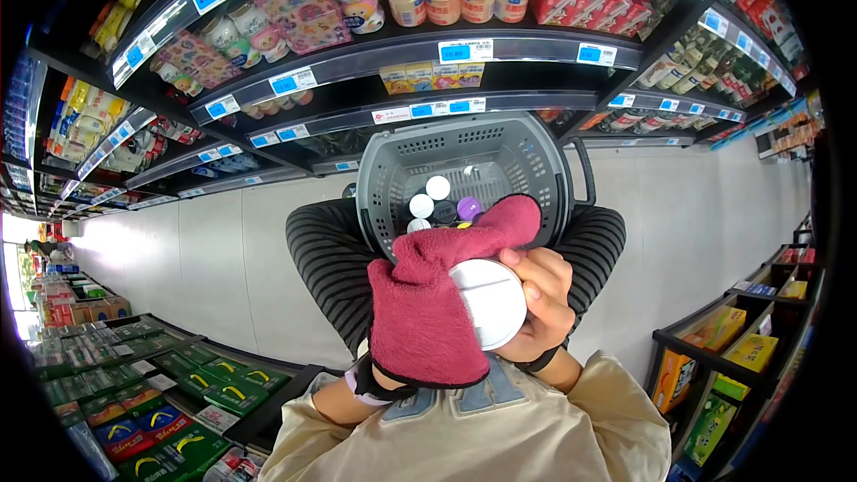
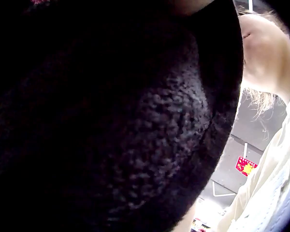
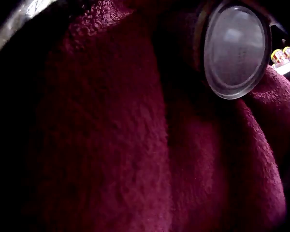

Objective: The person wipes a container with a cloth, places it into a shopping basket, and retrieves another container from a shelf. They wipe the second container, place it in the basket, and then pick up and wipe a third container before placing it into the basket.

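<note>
In the head view my right hand grips a container with a broad white lid, thumb and fingers at the lid's edge. A round translucent base shows in the right wrist view, against the red cloth. My left hand is hidden under that maroon cloth, which drapes over it and laps the lid's left side. Dark fabric fills most of the left wrist view. Past the hands, a grey shopping basket sits between the knees, with several round-lidded containers inside, most of them white-topped and one purple.
Store shelves with bottles and cartons stand close beyond the basket. The basket's handle juts to the right. Pale floor stretches to both sides. Low displays of boxed goods stand behind on the left and right.
</note>
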{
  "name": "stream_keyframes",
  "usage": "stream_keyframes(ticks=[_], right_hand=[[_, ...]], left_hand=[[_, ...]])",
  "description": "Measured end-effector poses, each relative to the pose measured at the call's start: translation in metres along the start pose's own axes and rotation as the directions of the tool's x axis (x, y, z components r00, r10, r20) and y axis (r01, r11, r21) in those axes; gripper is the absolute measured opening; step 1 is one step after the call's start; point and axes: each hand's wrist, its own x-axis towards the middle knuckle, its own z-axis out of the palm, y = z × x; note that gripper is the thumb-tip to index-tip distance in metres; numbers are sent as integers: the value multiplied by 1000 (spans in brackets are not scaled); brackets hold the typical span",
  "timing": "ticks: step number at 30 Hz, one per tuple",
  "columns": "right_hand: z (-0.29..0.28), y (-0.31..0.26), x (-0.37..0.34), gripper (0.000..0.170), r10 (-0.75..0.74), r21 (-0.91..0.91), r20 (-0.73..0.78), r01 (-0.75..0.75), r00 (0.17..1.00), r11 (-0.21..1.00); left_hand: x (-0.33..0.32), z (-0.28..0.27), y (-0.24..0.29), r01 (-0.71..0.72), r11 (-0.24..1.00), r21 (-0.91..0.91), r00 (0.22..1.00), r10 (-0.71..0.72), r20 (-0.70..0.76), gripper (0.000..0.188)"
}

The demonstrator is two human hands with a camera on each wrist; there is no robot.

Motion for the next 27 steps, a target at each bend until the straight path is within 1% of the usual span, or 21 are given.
stream_keyframes(ticks=[2, 4, 5, 6, 8, 9, 10, 11, 12, 13, 14, 16, 17, 18, 19, 20, 22, 24, 25, 26, 27], right_hand=[[0, 0, -1, 89, -3, -8, 6, 3, 1000, 1000], [4, -1, -2, 88, 93, 158, -112, -75, 989, 985], [4, -3, 1, 87, 111, 170, -145, -86, 983, 982], [2, -3, 2, 87, 108, 168, -143, -83, 984, 982], [-5, -1, 4, 105, 162, 178, -55, -150, 985, 973], [-7, 4, 3, 116, 126, 217, -5, -122, 992, 969], [-4, 5, 2, 116, 122, 212, -7, -118, 992, 970], [1, 3, 0, 124, 157, 259, 3, -152, 988, 954], [4, 2, 0, 131, 191, 306, 18, -188, 981, 933], [4, 1, 1, 139, 222, 320, 108, -245, 969, 915], [6, -5, -4, 114, 397, 384, 115, -410, 911, 828], [-1, -3, 8, 96, 351, 390, 241, -421, 905, 819], [-2, 1, 10, 96, 346, 392, 249, -421, 905, 818], [-3, 5, 12, 88, 370, 472, 301, -474, 879, 743], [-3, 8, 14, 79, 389, 541, 355, -526, 850, 656], [-3, 11, 18, 79, 387, 539, 361, -528, 849, 656], [-3, 15, 28, 71, 389, 620, 504, -637, 771, 458], [-4, 21, 35, 74, 383, 554, 559, -676, 735, 487], [-2, 24, 38, 79, 389, 495, 573, -682, 722, 538], [-1, 26, 39, 83, 395, 433, 584, -684, 709, 587], [1, 28, 39, 85, 440, 413, 590, -721, 677, 556]], left_hand=[[12, -4, 18, -111, 987, 113, 993, 106, 49, 67], [25, -8, 37, -225, 950, 216, 973, 206, 108, 66], [28, -8, 41, -282, 923, 263, 957, 252, 140, 65], [31, -5, 37, -284, 922, 261, 957, 256, 137, 65], [41, 5, 8, -148, 987, 67, 977, 136, 164, 62], [46, 8, -15, -216, 959, 185, 959, 173, 225, 57], [47, 14, -29, -222, 958, 183, 957, 179, 227, 57], [45, 21, -40, -166, 983, -84, 965, 179, 189, 55], [44, 24, -40, -105, 932, -348, 974, 167, 152, 54], [43, 20, -40, -44, 936, -350, 980, 108, 168, 57], [45, 14, -41, 4, 941, -340, 975, 72, 212, 58], [46, 3, -35, -77, 942, -325, 974, 140, 176, 58], [49, 5, -51, -66, 948, -312, 984, 113, 134, 56], [51, 5, -62, -68, 947, -316, 986, 113, 127, 56], [52, 3, -72, -117, 981, -155, 982, 137, 128, 55], [52, 3, -78, -162, 987, 10, 978, 159, 135, 55], [49, 5, -84, -172, 983, -70, 979, 179, 97, 52], [48, 6, -87, -207, 955, -214, 976, 217, 25, 47], [43, -2, -59, 12, 865, -501, 994, 46, 103, 41], [43, -4, -63, 5, 862, -508, 994, 52, 98, 41], [42, -7, -69, -5, 906, -424, 992, 59, 114, 41]])
